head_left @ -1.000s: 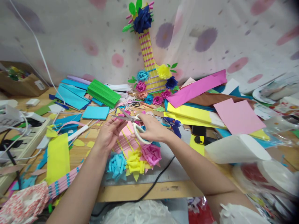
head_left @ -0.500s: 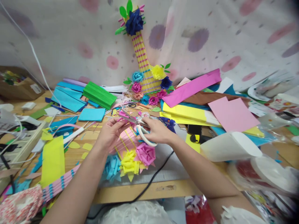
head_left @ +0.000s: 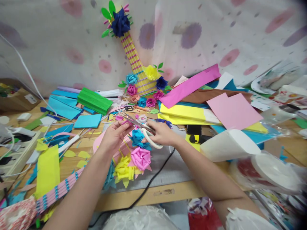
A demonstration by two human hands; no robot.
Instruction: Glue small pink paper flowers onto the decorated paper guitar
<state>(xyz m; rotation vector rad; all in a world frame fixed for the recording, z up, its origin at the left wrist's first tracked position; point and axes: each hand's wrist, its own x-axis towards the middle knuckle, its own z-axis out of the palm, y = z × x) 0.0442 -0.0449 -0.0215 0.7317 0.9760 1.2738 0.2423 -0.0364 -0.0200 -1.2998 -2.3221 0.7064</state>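
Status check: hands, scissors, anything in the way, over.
Right hand gripping scissors. Left hand pinching pink paper scrap at the blades. Paper flowers crowd underneath.

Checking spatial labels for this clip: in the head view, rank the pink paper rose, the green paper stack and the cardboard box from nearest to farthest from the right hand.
From the right hand, which holds the scissors:
1. pink paper rose, just below-left of it.
2. green paper stack, farther back on the left.
3. cardboard box, at the far left edge.
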